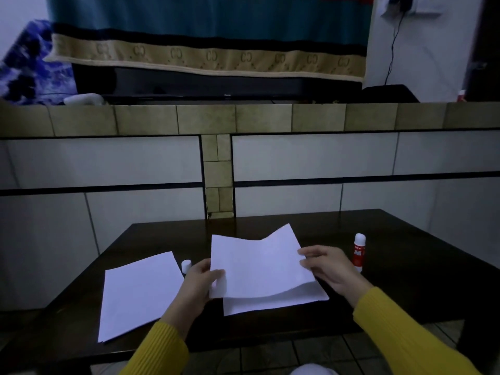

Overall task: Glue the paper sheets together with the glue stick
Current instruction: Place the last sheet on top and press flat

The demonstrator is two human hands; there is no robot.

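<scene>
Two hands raised | left grip (201, 280) pinches sheet (257, 263) | right grip (324, 266) pinches opposite edge

Dim interior. A dark wooden bench (392, 293) occupies the lower half of the frame, set against a low tiled wall (108, 163) of pale panels crossed by black bands. A column of tan tiles (217, 174) divides the wall at centre, and a tan tiled ledge (205, 119) caps it. Above the ledge hangs a teal cloth (205, 14) with a black and beige patterned border (letter motifs repeat along it). At upper right, a white wall (422, 50) carries a black cable (392, 47). Tiled floor (324, 350) shows at the lower edge.
</scene>
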